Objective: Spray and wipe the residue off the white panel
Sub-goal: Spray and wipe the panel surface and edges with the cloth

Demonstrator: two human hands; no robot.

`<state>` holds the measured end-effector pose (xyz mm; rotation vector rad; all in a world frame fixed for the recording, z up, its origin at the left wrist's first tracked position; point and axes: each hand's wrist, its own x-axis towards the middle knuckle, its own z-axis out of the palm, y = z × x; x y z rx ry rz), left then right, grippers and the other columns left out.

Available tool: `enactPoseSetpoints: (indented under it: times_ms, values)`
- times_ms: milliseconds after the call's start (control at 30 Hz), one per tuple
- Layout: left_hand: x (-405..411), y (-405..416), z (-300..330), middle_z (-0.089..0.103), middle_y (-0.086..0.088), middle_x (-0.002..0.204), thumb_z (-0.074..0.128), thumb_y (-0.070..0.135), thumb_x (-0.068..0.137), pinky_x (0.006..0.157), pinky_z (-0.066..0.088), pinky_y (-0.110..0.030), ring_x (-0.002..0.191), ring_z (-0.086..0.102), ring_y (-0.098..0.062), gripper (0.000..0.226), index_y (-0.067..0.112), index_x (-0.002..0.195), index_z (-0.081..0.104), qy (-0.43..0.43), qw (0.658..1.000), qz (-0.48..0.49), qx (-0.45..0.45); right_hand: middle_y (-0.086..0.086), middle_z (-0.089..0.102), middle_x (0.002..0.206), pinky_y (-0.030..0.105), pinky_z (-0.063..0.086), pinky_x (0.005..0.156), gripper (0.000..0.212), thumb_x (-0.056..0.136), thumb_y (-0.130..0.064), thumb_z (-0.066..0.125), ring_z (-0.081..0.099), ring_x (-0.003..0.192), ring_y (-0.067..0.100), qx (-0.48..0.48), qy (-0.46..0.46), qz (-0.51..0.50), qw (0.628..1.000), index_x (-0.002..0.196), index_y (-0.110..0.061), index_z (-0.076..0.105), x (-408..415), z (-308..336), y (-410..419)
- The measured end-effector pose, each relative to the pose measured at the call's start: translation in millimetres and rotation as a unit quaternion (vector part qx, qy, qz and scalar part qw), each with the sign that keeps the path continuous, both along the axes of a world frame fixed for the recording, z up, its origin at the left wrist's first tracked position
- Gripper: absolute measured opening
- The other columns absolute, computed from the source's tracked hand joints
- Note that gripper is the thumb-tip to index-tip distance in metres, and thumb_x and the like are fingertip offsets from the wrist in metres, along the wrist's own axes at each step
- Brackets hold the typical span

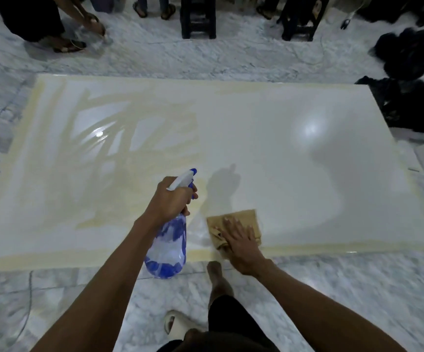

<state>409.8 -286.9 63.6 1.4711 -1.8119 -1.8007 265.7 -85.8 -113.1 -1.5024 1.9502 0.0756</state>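
One white panel lies on the marble floor. One spray bottle and one tan cloth are in use. Two hands show: one left hand and one right hand. One pale slipper sits near the bottom edge, beside one bare foot. At the top, two dark stools stand, one pair of sandalled feet shows between them and the left, and one crouching person is at the upper left. One heap of black bags lies at the right.
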Motion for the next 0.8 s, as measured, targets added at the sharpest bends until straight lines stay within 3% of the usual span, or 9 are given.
enactPoseSetpoints:
  times_ms: [33, 100, 167, 267, 433, 500, 600, 700, 800]
  values:
    - [1, 4, 3, 0.07, -0.035, 0.096, 0.054, 0.013, 0.074, 0.046, 0.051, -0.03, 0.037, 0.053, -0.012, 0.016, 0.001, 0.07, 0.064, 0.004, 1.0, -0.001, 0.005, -0.003, -0.012, 0.164, 0.053, -0.001, 0.12, 0.061, 0.1, -0.044, 0.018, -0.01, 0.152, 0.021, 0.011, -0.031, -0.035, 0.999, 0.157, -0.028, 0.004, 0, 6, 0]
    - [-1, 1, 12, 0.07, -0.035, 0.095, 0.053, 0.017, 0.069, 0.046, 0.05, -0.03, 0.036, 0.053, -0.013, 0.019, 0.0, 0.07, 0.064, 0.011, 1.0, 0.0, 0.003, 0.01, 0.029, 0.159, 0.049, 0.024, 0.117, 0.05, 0.106, -0.033, 0.03, 0.028, 0.146, 0.028, -0.009, -0.131, -0.155, 0.979, 0.153, -0.015, 0.027, -11, 31, -19]
    - [-7, -15, 24, 0.071, -0.033, 0.096, 0.051, 0.02, 0.066, 0.047, 0.05, -0.028, 0.037, 0.054, -0.013, 0.022, 0.002, 0.07, 0.063, 0.017, 1.0, 0.0, -0.01, 0.011, 0.061, 0.123, 0.045, 0.046, 0.092, 0.038, 0.105, -0.035, 0.038, 0.061, 0.109, 0.029, -0.081, -0.216, -0.269, 0.935, 0.134, -0.015, 0.05, -33, 70, -53]
    - [-21, -54, 39, 0.072, -0.03, 0.097, 0.052, 0.021, 0.072, 0.046, 0.051, -0.027, 0.038, 0.054, -0.013, 0.021, 0.003, 0.072, 0.062, 0.024, 0.999, 0.002, -0.043, 0.0, 0.06, 0.106, 0.029, 0.038, 0.08, 0.03, 0.105, -0.038, 0.034, 0.058, 0.094, 0.019, -0.135, -0.227, -0.324, 0.909, 0.119, -0.019, 0.054, -72, 117, -127]
    - [-43, -143, 42, 0.072, -0.029, 0.098, 0.049, 0.002, 0.092, 0.053, 0.054, -0.035, 0.036, 0.051, -0.013, 0.023, 0.004, 0.075, 0.065, 0.034, 0.995, 0.042, -0.087, 0.001, 0.062, 0.111, 0.041, 0.05, 0.085, 0.038, 0.101, -0.035, 0.029, 0.063, 0.097, 0.025, -0.21, -0.103, -0.151, 0.961, 0.127, -0.015, 0.047, -135, 101, -310]
    - [-50, -175, 43, 0.073, -0.027, 0.096, 0.05, 0.004, 0.093, 0.055, 0.054, -0.037, 0.035, 0.049, -0.016, 0.022, 0.002, 0.077, 0.065, 0.042, 0.992, 0.065, -0.103, 0.009, 0.056, 0.132, 0.051, 0.048, 0.093, 0.039, 0.099, -0.021, 0.032, 0.056, 0.116, 0.033, -0.204, -0.023, -0.071, 0.976, 0.136, -0.017, 0.042, -152, 72, -392]
    - [-52, -207, 34, 0.074, -0.019, 0.091, 0.053, 0.013, 0.076, 0.055, 0.056, -0.036, 0.034, 0.048, -0.017, 0.021, -0.003, 0.079, 0.065, 0.042, 0.988, 0.082, -0.123, 0.009, 0.01, 0.164, 0.06, 0.02, 0.115, 0.056, 0.102, -0.013, 0.029, 0.017, 0.148, 0.034, -0.097, 0.102, 0.0, 0.99, 0.155, -0.018, 0.015, -152, 28, -477]
    - [-43, -218, 13, 0.075, -0.014, 0.091, 0.048, 0.015, 0.065, 0.055, 0.057, -0.037, 0.036, 0.049, -0.017, 0.029, -0.004, 0.079, 0.065, 0.026, 0.989, 0.084, -0.116, 0.003, -0.013, 0.165, 0.06, -0.001, 0.119, 0.059, 0.105, -0.034, 0.023, -0.012, 0.15, 0.036, -0.019, 0.145, 0.01, 0.989, 0.157, -0.027, -0.004, -134, -17, -485]
    - [-22, -208, -3, 0.074, -0.017, 0.093, 0.049, 0.014, 0.07, 0.057, 0.057, -0.042, 0.036, 0.05, -0.015, 0.024, -0.001, 0.08, 0.066, 0.002, 0.993, 0.071, -0.096, 0.002, -0.014, 0.164, 0.059, -0.003, 0.119, 0.066, 0.102, -0.041, 0.031, -0.014, 0.15, 0.037, -0.028, 0.151, 0.016, 0.988, 0.156, -0.03, -0.005, -110, -33, -435]
